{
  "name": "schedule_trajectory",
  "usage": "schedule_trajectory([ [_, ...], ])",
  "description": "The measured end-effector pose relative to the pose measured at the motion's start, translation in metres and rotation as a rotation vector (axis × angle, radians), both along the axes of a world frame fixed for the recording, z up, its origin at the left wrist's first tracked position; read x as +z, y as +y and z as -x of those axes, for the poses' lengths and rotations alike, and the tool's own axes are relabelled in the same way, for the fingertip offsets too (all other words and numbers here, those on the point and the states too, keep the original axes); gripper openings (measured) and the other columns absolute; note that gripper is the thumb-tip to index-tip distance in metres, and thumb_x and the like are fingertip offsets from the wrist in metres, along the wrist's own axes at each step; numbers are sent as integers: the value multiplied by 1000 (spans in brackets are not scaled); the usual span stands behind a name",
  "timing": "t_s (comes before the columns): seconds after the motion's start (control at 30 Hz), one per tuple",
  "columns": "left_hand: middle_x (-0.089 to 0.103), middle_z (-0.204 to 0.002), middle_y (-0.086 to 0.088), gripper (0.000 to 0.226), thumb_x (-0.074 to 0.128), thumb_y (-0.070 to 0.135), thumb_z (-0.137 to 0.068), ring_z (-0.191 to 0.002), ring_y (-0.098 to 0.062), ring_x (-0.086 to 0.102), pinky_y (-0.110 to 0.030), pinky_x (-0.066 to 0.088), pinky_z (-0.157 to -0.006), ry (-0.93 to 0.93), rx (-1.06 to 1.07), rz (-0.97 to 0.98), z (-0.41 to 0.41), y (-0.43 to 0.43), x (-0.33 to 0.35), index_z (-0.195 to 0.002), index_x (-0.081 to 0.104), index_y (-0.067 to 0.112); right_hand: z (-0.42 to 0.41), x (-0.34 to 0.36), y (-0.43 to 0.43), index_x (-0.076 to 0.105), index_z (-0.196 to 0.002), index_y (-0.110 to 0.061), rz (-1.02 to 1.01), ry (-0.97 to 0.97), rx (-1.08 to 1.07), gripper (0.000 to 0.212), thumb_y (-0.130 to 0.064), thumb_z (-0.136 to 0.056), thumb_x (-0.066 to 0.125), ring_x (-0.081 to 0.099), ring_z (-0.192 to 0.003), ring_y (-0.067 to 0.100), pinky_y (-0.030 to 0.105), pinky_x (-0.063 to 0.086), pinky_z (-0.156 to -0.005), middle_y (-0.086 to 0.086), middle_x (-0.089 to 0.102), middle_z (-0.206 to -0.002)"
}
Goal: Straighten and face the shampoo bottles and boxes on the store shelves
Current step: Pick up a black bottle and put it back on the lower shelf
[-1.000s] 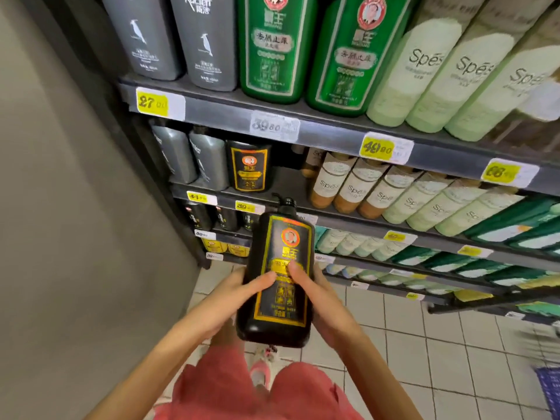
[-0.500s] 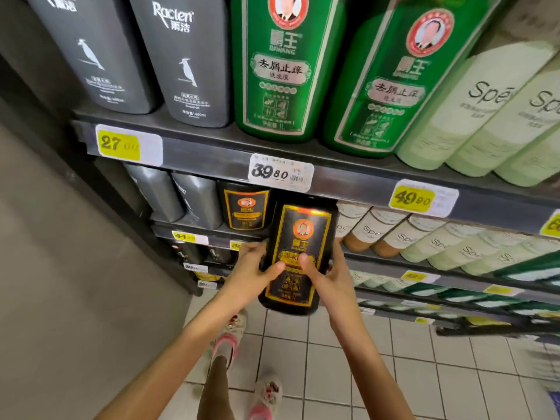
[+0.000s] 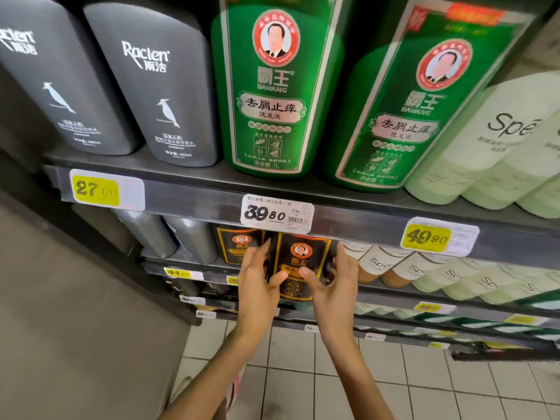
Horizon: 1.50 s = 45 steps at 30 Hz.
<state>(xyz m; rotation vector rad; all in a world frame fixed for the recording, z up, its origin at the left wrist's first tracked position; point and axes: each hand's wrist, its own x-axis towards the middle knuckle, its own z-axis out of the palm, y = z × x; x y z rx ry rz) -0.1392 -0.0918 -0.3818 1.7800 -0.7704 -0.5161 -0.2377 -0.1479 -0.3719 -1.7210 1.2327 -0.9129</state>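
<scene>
A black shampoo bottle with a gold-framed label stands at the front of the second shelf, label facing me. My left hand grips its left side and my right hand grips its right side, both thumbs pressed on the label. Its top is hidden behind the upper shelf's edge. A second black bottle of the same kind stands just to its left, partly behind my left fingers.
The upper shelf carries two grey Raclen bottles, two green Bawang bottles and pale green Spes bottles. Grey bottles and Spes bottles flank the black ones. A beige wall bounds the left.
Both hands have lifted the black bottle from waist height up and forward into the second shelf, beside the other black bottle. My view has moved closer to the shelves.
</scene>
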Motion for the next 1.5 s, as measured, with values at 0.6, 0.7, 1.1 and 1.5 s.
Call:
schedule_trajectory([
  [0.6, 40, -108, 13, 39, 54, -10, -85, -108, 12, 50, -2, 40, -87, -18, 77, 194, 10, -16, -36, -123, 49, -5, -13, -31, 2, 42, -127, -29, 110, -168, -158, 63, -3, -78, 73, 49, -116, 2, 22, 43, -99, -19, 46, -118],
  [0.7, 40, -109, 6, 39, 50, 10, -87, -109, 8, 48, -5, 40, -91, -51, 86, 208, 11, -18, -38, -123, 47, -6, -15, -39, 1, 44, -126, -26, 113, -182, -176, 61, -2, -78, 73, 50, -114, 2, 23, 45, -97, -15, 47, -117],
  [1.1, 49, -102, -9, 34, 70, 5, -78, -99, -22, 52, -32, 45, -91, -27, 148, -85, 6, -21, -35, -106, 51, 1, -19, -43, 4, 54, -115, -4, -136, -94, -294, 45, -6, -76, 76, 54, -96, 15, 30, 47, -89, 4, 55, -104],
  [1.5, 56, -105, -17, 33, 71, 11, -79, -96, -26, 55, -37, 47, -85, -61, 258, -192, 9, -35, -28, -101, 52, -3, -34, -45, -3, 60, -99, 0, -212, -79, -466, 28, -9, -77, 76, 54, -83, 14, 24, 48, -79, 8, 60, -92],
])
